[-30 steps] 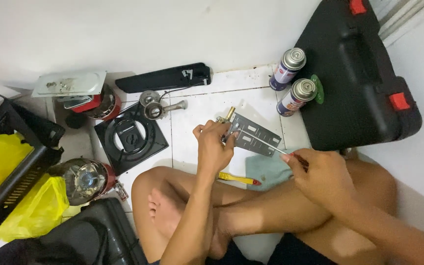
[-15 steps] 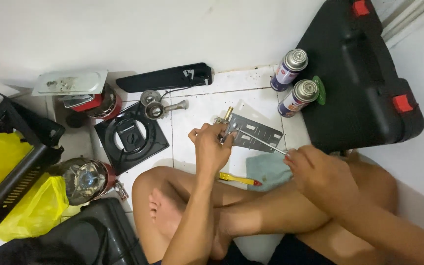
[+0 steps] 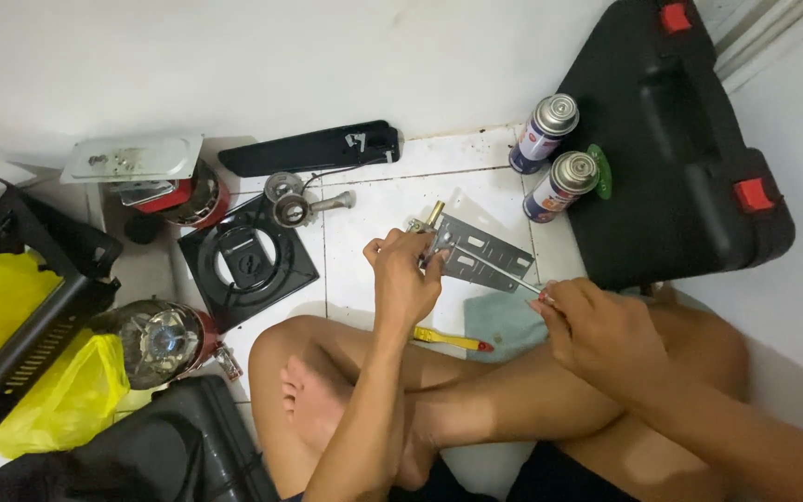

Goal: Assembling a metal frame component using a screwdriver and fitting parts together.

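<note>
Around the grey bracket, which lies on the white tile floor, I see two spray cans just behind it, a black case beyond those, and a black square plate well to its left. A yellow tool and a pale blue cloth lie just in front of it, beside my crossed legs. My left hand covers the bracket's near-left end, fingers curled shut on it, next to a brass fitting. My right hand sits at the bracket's right, fingers closed on a screwdriver whose thin shaft slants across the plate toward the left hand. Nothing blocks either hand.
</note>
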